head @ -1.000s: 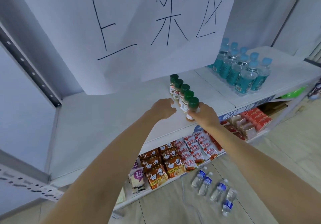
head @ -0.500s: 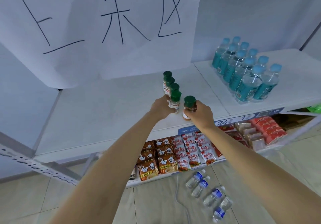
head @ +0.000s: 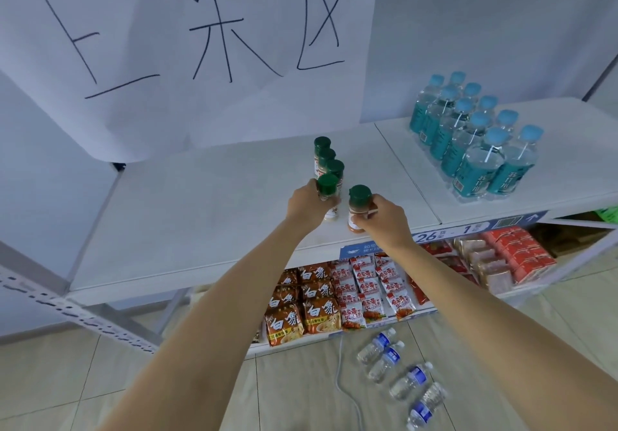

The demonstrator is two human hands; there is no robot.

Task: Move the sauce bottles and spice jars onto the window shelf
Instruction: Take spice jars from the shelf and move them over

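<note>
Several green-capped spice jars stand in a row (head: 327,163) on the white top shelf (head: 207,216). My left hand (head: 306,206) grips the front jar of that row (head: 328,196), which holds pale powder. My right hand (head: 384,218) holds a separate jar of orange-red spice (head: 358,208) by its side, upright on the shelf just right of the row and near the shelf's front edge.
A pack of blue-capped water bottles (head: 478,142) stands on the shelf to the right. A big paper sign (head: 200,45) hangs behind. Snack packets (head: 337,296) fill the lower shelf. Loose water bottles (head: 401,373) and a white cable (head: 347,394) lie on the tiled floor.
The orange-red jar in my right hand has come away from the row and now stands a little to its right. My left hand has closed on the front jar of the row.
</note>
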